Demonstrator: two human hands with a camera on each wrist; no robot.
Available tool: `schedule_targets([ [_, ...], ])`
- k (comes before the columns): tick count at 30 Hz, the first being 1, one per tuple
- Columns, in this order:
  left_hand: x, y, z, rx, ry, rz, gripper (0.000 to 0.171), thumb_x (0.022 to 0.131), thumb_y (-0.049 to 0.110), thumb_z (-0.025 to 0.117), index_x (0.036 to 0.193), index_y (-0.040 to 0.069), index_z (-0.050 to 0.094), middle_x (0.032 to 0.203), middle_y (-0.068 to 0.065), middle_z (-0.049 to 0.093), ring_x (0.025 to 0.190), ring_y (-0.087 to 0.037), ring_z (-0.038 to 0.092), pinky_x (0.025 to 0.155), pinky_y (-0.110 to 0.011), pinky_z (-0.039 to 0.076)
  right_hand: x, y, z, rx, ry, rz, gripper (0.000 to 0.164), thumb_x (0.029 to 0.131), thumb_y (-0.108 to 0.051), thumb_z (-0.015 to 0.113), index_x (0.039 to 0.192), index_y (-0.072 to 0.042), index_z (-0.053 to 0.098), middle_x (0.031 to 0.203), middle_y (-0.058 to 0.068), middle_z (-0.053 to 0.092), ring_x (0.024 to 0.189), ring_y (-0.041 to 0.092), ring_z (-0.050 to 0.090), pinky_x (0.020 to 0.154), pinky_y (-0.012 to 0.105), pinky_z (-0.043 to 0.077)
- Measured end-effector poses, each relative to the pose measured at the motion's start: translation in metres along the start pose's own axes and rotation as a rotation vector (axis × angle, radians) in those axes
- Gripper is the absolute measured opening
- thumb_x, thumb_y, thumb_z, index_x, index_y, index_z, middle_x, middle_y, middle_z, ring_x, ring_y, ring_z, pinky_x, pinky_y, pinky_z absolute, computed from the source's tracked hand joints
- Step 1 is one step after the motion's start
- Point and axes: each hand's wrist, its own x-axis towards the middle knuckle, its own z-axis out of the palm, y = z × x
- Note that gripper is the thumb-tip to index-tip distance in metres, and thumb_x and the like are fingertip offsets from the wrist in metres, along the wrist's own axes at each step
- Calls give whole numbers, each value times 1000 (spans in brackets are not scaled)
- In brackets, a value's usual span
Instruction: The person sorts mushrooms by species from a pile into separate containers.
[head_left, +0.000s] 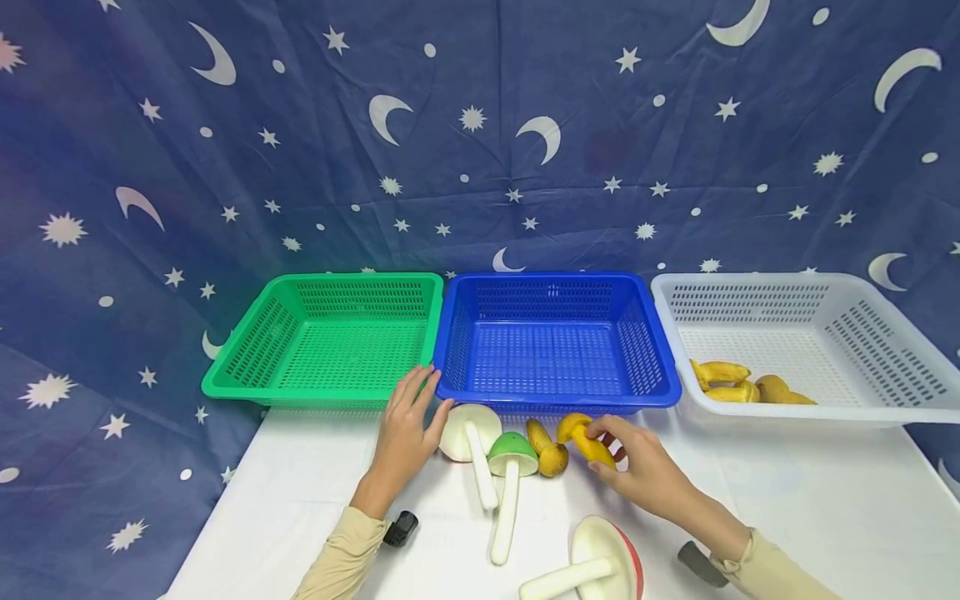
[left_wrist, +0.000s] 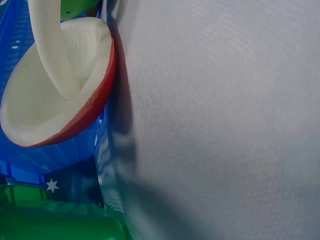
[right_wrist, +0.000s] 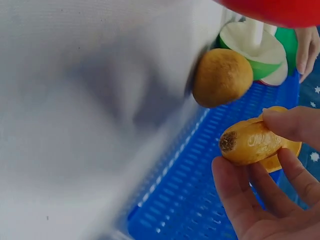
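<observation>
My right hand [head_left: 645, 467] pinches a yellow toy mushroom [head_left: 592, 447] by its stem between thumb and fingers. In the right wrist view the stem's brown end [right_wrist: 229, 141] faces the camera. My left hand [head_left: 405, 433] has its fingers extended, near the front edges of the green and blue baskets and beside a white-stemmed mushroom with a red cap [head_left: 468, 429]. Whether it touches that cap cannot be told. Between the hands lie a green-capped mushroom [head_left: 510, 467] and a brownish-yellow mushroom [head_left: 551, 458]. Another red-capped mushroom [head_left: 600, 558] lies nearer the front.
Behind the mushrooms stand a green basket [head_left: 322, 395], a blue basket [head_left: 558, 401] and a white basket [head_left: 817, 412] in a row. Several yellow pieces [head_left: 723, 372] lie in the white basket's front left. A dark blue cloth [head_left: 450, 208] with moons and stars hangs behind.
</observation>
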Motion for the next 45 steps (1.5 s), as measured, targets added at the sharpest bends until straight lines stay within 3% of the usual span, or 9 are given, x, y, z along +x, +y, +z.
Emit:
schedule_targets([
  [15,0,1,0,-2,-7,-10,45,90,21,63,125,-6,58,129,-20,54,125,-40,44,105,-52,33,-10,0,-34,-56,57,-27,39,66,7,79,97,-10,60,92,-4,62,80,10,58,59,23,53],
  [23,0,0,-1,3,-21,-25,44,91,23,61,126,-5,57,131,-18,53,131,-31,39,108,-48,31,-15,2,-54,-108,74,-22,42,65,8,79,97,-11,59,92,-4,61,80,10,58,60,22,54],
  [36,-1,0,1,-1,-13,-22,44,91,23,62,125,-5,58,130,-19,54,128,-35,42,107,-48,32,-23,9,-95,-203,101,44,46,62,8,82,98,-9,60,91,0,63,77,12,58,59,22,54],
  [45,0,0,1,-7,13,-1,44,89,21,63,123,-5,59,128,-20,55,125,-39,44,106,-50,33,-22,16,-119,-276,125,98,44,63,7,81,100,-6,59,92,10,63,80,24,58,58,20,54],
])
